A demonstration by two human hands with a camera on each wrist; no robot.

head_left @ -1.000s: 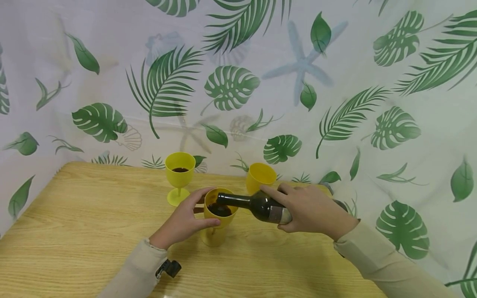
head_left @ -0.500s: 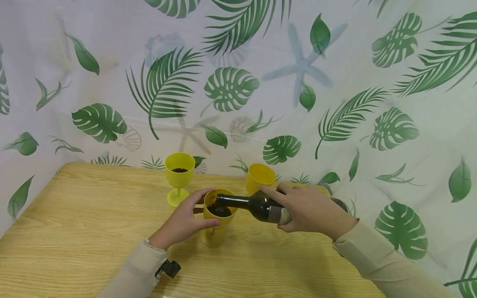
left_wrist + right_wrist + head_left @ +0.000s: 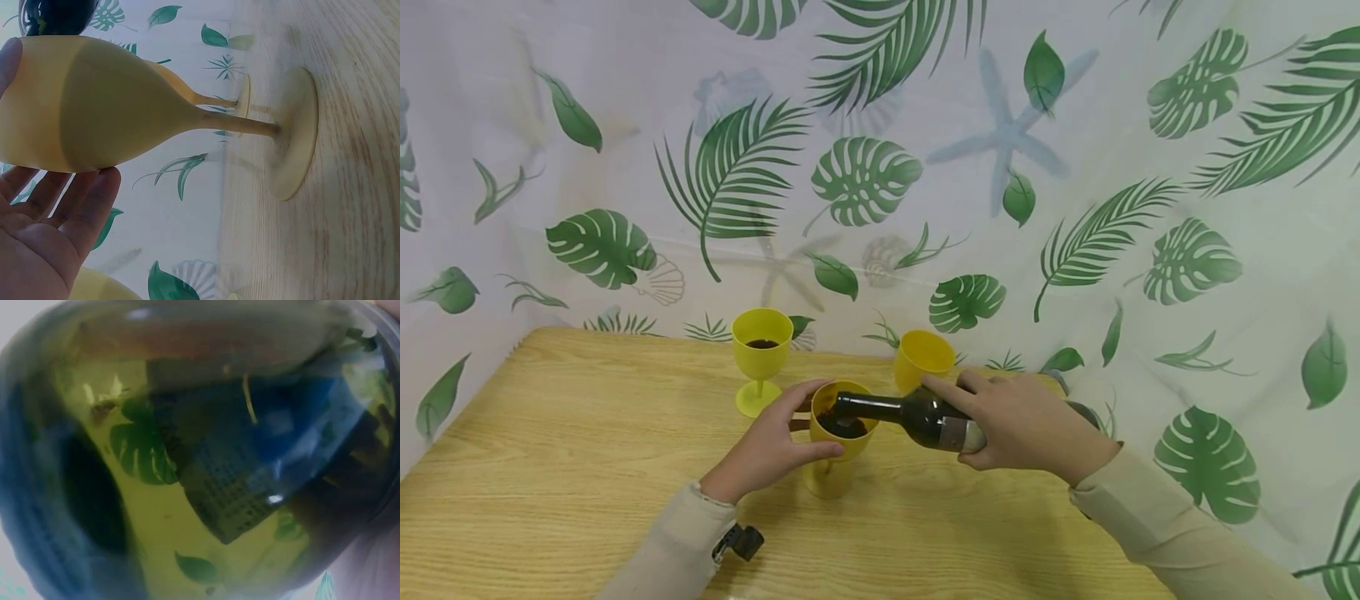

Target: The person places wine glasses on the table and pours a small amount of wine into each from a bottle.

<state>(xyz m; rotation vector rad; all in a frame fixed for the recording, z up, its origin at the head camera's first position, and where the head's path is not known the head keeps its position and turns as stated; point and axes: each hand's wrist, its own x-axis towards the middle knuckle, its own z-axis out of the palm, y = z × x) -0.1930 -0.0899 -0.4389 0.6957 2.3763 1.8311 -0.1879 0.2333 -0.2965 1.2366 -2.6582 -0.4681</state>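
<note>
My left hand [image 3: 767, 446] holds a yellow goblet [image 3: 842, 447] round its bowl, thumb in front and fingers behind. In the left wrist view the goblet [image 3: 119, 103] stands with its foot on the table. My right hand [image 3: 1026, 421] grips a dark glass bottle [image 3: 925, 417], tilted almost level, its mouth inside the goblet's rim above dark liquid. The bottle [image 3: 206, 450] fills the right wrist view, a label seen through the glass.
A yellow goblet [image 3: 762, 358] with dark liquid stands behind my left hand. Another, more orange goblet [image 3: 922, 358] stands behind the bottle, its lower part hidden. The wooden table [image 3: 587, 467] ends at a leaf-patterned curtain [image 3: 865, 267].
</note>
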